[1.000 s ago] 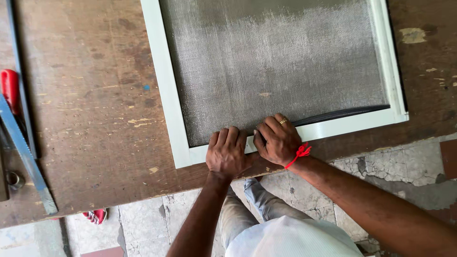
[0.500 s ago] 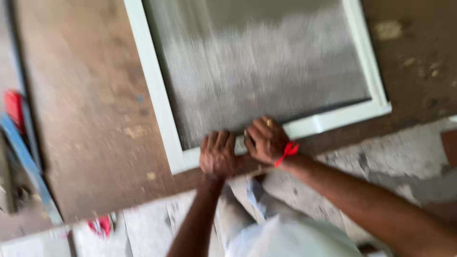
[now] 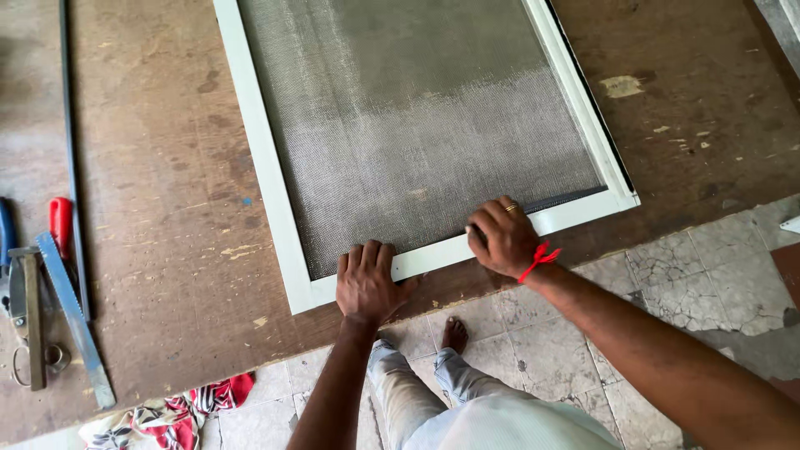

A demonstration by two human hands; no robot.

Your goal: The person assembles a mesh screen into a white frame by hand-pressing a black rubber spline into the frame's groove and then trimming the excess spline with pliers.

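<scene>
A white frame [image 3: 275, 208] with grey mesh [image 3: 408, 125] stretched across it lies flat on a worn brown table [image 3: 167, 225]. The frame is the landmark here, and its near rail runs along the table's near edge.

The person's left hand [image 3: 367, 283] lies flat on that near rail, fingers spread onto the mesh edge, palm down and holding nothing. The right hand [image 3: 504, 237] sits further along the same rail, toward the frame's right corner. It is curled into a fist, and something small and pale pokes out at the thumb side – too small to tell what it is. A red thread [image 3: 540, 257] is tied at that wrist. The two hands are apart, both pressing down on the same rail.

The work looks like pushing the mesh edge down into the groove of the rail. To do it well, the flat hand should keep the mesh tight and still, close beside the working hand. The working hand should go slowly along the rail – a slip could tear the mesh or let it wrinkle. Near the right corner a dark strip [image 3: 567, 200] shows where the mesh edge seems not yet seated.

Off to the left of the frame lie a saw [image 3: 75, 321] and a red-handled tool [image 3: 60, 225]. Below the table edge are a coloured cloth [image 3: 179, 412] on the tiled floor [image 3: 692, 275] and a bare foot [image 3: 454, 335].
</scene>
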